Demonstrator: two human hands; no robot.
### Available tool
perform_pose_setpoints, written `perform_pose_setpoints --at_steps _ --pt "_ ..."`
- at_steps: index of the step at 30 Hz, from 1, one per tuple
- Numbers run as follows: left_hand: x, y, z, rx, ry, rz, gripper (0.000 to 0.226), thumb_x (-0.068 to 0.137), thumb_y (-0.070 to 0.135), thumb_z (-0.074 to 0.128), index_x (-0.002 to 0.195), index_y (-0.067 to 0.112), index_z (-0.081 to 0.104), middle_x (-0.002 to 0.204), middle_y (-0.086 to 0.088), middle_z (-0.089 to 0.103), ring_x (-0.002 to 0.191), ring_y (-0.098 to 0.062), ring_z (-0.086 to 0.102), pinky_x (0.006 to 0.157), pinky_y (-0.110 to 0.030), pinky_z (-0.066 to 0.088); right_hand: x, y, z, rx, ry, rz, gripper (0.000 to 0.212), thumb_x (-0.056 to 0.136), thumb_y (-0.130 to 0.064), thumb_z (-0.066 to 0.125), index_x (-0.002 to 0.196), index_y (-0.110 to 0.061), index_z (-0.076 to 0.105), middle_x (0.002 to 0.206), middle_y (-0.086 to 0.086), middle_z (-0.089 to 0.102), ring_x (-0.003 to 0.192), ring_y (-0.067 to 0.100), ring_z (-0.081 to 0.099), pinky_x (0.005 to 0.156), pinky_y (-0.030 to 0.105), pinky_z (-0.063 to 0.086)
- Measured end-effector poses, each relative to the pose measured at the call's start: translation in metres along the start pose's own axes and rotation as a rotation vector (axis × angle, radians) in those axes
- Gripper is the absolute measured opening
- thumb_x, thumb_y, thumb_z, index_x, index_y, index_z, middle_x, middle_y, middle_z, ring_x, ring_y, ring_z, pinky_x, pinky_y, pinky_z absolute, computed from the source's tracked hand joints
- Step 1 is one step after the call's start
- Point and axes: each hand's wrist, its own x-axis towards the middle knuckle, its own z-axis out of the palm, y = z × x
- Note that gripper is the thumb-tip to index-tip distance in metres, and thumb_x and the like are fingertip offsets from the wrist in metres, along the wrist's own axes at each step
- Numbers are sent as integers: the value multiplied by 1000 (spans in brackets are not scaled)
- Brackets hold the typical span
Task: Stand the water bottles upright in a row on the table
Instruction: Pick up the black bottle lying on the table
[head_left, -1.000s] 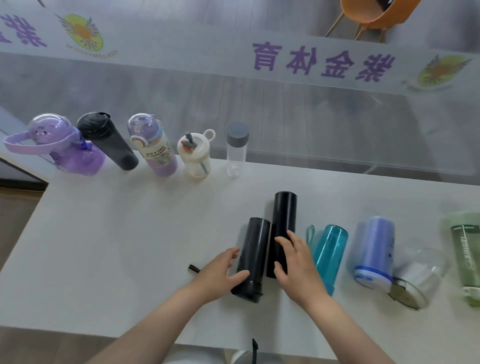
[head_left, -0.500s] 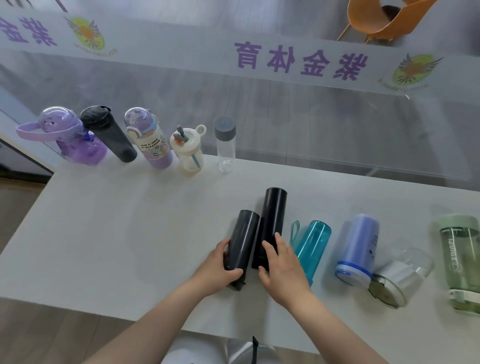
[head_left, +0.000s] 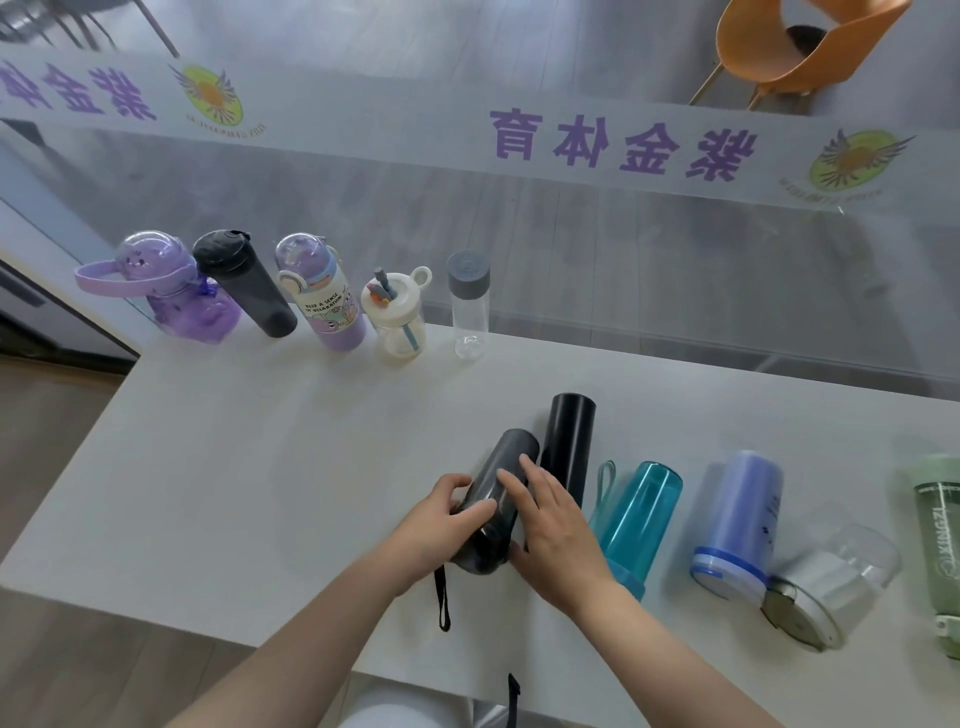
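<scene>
1. Presently, both hands are on one smoky grey bottle (head_left: 493, 499) lying near the front of the white worktop (head_left: 218, 467).
2. Left hand (head_left: 441, 525): fingers and thumb curled round the bottle's lower left side.
3. Right hand (head_left: 550, 525): fingers laid over the bottle's top and right side, gripping it.
4. A black strap (head_left: 442, 597) hangs from the bottle's near end.
5. A black bottle (head_left: 566, 441) lies touching it on the right; beyond, a teal bottle (head_left: 644, 514), blue bottle (head_left: 743, 514), clear bottle (head_left: 836, 577) and green bottle (head_left: 940, 540) also lie flat.
6. Five bottles stand upright along the far edge: purple jug (head_left: 176, 291), dark tumbler (head_left: 249, 286), lilac bottle (head_left: 322, 296), cream cup (head_left: 395, 322), grey-capped clear bottle (head_left: 469, 306).
</scene>
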Motion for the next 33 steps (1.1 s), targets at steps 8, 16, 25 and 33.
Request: perform_pose_setpoints --at_steps 8,16,25,33 --pt "3 28 -33 -129 -138 21 34 98 30 46 131 28 52 126 0 60 112 -15 60 93 -32 54 22 3 -21 162 117 37 75 80 -37 71 144 -20 35 148 2 43 134 18 43 109 27 33" --pt "35 22 -53 48 -46 125 40 95 43 52 134 35 49 133 13 55 123 -3 50 104 -27 38 58 3 -45 336 209 208 51 81 -52 63 122 -28 45 117 -10 57 100 17 60 77 35 49" --pt "83 -12 -70 826 43 19 76 91 47 53 152 23 15 162 -6 5 149 -28 3 119 -42 18 100 9 -53 526 310 551 56 74 -44 76 99 -16 34 93 -4 53 96 34 60 69 32 37" --pt "104 -31 -73 1096 70 -41 116 70 68 67 151 34 -10 160 -3 -20 149 -29 -10 113 -57 24 144 9 -63 673 438 526 57 75 -32 77 122 -28 45 104 -10 63 89 9 55 75 19 36"
